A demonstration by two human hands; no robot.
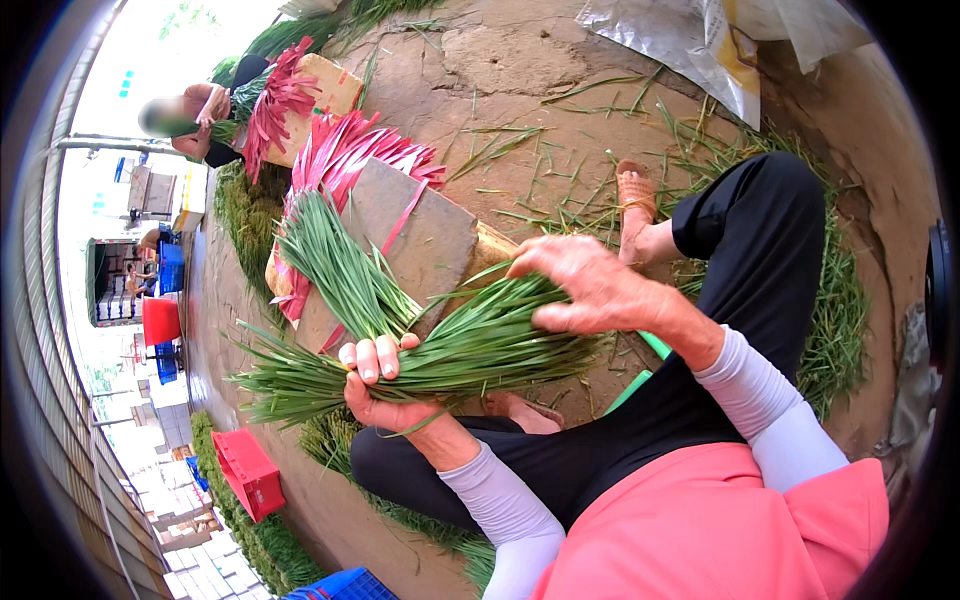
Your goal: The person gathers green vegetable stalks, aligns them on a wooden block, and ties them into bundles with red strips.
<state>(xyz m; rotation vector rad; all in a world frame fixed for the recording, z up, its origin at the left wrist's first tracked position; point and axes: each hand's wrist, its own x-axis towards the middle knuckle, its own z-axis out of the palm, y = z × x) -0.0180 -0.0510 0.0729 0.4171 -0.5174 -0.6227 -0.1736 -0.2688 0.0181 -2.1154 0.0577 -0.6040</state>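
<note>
My left hand [386,382] is closed around the middle of a bundle of long green leaves [487,345], which look like Chinese chives. Over the bundle's right end is my right hand [592,289], slightly blurred, its thumb and fingers spread; whether it touches the leaves I cannot tell. A second, smaller bunch of green leaves [341,259] lies on a grey slab [409,225] beyond my left fingers. Pink-red strips [360,150] spread from under the slab's far side, and one pink strip crosses its top.
Loose green leaves [832,322] lie on the ground around my legs. To the left stand a red plastic crate [251,472] and a blue crate [341,585]. Another person [206,112] handles greens at the upper left. A plastic sheet [690,45] lies at the upper right.
</note>
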